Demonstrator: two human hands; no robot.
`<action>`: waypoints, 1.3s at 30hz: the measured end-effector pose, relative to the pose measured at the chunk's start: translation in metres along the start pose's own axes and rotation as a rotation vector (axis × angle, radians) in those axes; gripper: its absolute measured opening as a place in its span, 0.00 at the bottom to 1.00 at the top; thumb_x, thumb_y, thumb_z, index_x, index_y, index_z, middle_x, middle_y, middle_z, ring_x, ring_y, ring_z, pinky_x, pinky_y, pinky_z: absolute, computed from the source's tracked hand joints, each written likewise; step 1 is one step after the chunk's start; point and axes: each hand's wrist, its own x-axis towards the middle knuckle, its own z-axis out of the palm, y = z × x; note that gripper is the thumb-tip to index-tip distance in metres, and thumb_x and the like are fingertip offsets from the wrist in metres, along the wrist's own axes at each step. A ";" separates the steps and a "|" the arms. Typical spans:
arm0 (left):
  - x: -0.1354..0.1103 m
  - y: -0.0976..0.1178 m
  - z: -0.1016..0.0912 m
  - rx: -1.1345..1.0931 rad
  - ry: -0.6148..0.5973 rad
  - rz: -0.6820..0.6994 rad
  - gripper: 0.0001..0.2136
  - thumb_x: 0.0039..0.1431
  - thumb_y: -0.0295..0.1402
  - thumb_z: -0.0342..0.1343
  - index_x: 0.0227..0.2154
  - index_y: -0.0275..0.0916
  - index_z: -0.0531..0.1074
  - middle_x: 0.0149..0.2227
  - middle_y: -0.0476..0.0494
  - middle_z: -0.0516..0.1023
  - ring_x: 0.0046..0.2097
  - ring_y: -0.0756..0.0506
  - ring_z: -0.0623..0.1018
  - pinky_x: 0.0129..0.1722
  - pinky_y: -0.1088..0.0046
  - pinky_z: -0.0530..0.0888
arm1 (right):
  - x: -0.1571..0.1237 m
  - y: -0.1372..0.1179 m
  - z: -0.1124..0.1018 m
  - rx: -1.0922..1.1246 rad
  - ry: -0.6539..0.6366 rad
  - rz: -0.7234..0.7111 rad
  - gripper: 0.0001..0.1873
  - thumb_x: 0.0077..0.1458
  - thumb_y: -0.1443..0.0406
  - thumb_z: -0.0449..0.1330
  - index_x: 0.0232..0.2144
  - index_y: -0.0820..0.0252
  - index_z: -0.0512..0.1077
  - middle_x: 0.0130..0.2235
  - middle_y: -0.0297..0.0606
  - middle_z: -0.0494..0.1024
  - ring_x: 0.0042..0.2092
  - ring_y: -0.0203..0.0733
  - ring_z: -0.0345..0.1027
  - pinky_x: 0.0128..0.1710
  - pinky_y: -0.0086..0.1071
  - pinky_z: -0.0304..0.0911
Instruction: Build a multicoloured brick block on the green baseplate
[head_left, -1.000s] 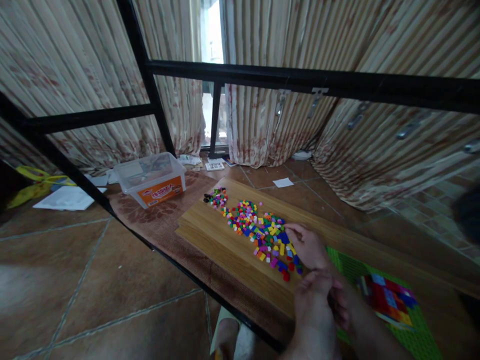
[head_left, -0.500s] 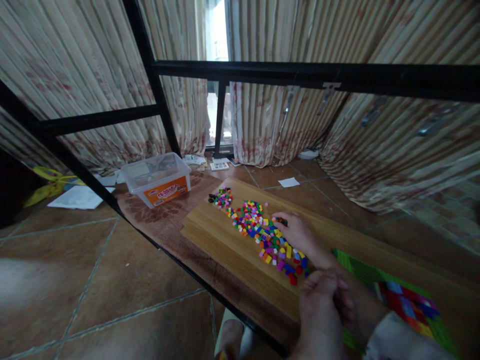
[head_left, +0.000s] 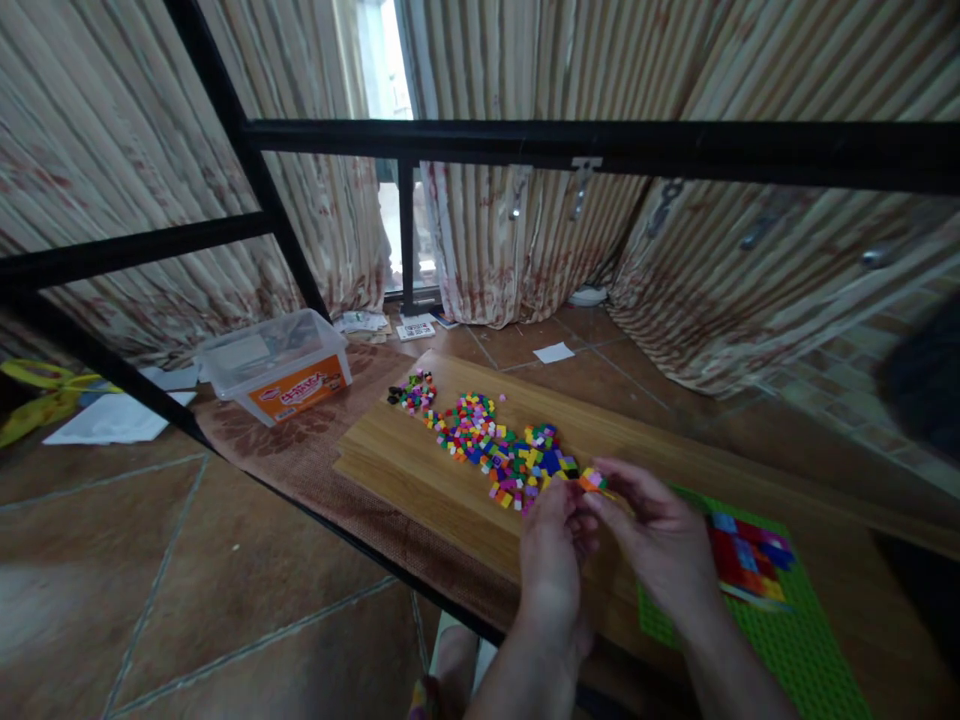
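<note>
Over wooden board [head_left: 420,480], small bricks [head_left: 592,480] between fingers [head_left: 630,490]

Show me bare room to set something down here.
Free: the board strip between the brick pile and its front edge, left of the left hand; the near end of the green baseplate. Crowded: around the pile and right hand.

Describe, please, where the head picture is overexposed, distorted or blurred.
Head view: window gap between curtains blown out white; black frame bars splay from wide-angle distortion; lower-left floor smeared; left hand, right hand with its pinched brick, and loose bricks fairly sharp.
</note>
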 end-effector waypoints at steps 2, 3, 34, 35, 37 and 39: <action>-0.002 0.000 0.001 0.017 -0.070 -0.008 0.18 0.48 0.46 0.64 0.32 0.33 0.76 0.28 0.45 0.74 0.28 0.52 0.70 0.28 0.78 0.64 | -0.008 -0.006 -0.004 0.018 -0.018 -0.056 0.16 0.51 0.61 0.66 0.44 0.49 0.75 0.46 0.36 0.77 0.48 0.42 0.71 0.49 0.38 0.66; -0.002 -0.001 0.002 0.022 -0.094 -0.002 0.17 0.47 0.44 0.65 0.30 0.33 0.76 0.27 0.46 0.74 0.28 0.53 0.70 0.29 0.78 0.65 | -0.010 -0.008 -0.006 0.024 -0.019 -0.078 0.16 0.51 0.61 0.66 0.44 0.49 0.75 0.46 0.36 0.76 0.48 0.42 0.71 0.49 0.38 0.66; -0.003 -0.048 0.016 0.686 -0.251 0.566 0.05 0.57 0.31 0.58 0.33 0.38 0.77 0.34 0.46 0.80 0.36 0.48 0.78 0.41 0.74 0.74 | -0.036 0.001 -0.014 0.250 0.325 0.075 0.13 0.61 0.58 0.56 0.36 0.58 0.77 0.37 0.38 0.81 0.38 0.39 0.74 0.39 0.31 0.68; -0.002 -0.048 0.016 0.689 -0.238 0.564 0.05 0.57 0.31 0.58 0.33 0.38 0.77 0.33 0.46 0.80 0.36 0.48 0.78 0.40 0.75 0.74 | -0.036 0.001 -0.011 0.248 0.339 0.076 0.13 0.61 0.58 0.56 0.36 0.58 0.77 0.36 0.38 0.81 0.38 0.39 0.74 0.38 0.31 0.68; -0.001 -0.047 0.015 0.690 -0.215 0.560 0.05 0.57 0.31 0.58 0.33 0.39 0.78 0.33 0.46 0.81 0.36 0.48 0.79 0.40 0.75 0.74 | -0.035 0.001 -0.006 0.237 0.359 0.082 0.14 0.60 0.58 0.56 0.35 0.59 0.77 0.35 0.38 0.80 0.37 0.39 0.73 0.37 0.31 0.67; 0.000 -0.046 0.014 0.685 -0.198 0.563 0.05 0.56 0.31 0.59 0.33 0.39 0.79 0.33 0.46 0.81 0.36 0.48 0.79 0.40 0.75 0.74 | -0.035 0.001 -0.003 0.230 0.375 0.092 0.14 0.60 0.57 0.56 0.34 0.59 0.77 0.34 0.38 0.80 0.36 0.39 0.73 0.37 0.31 0.67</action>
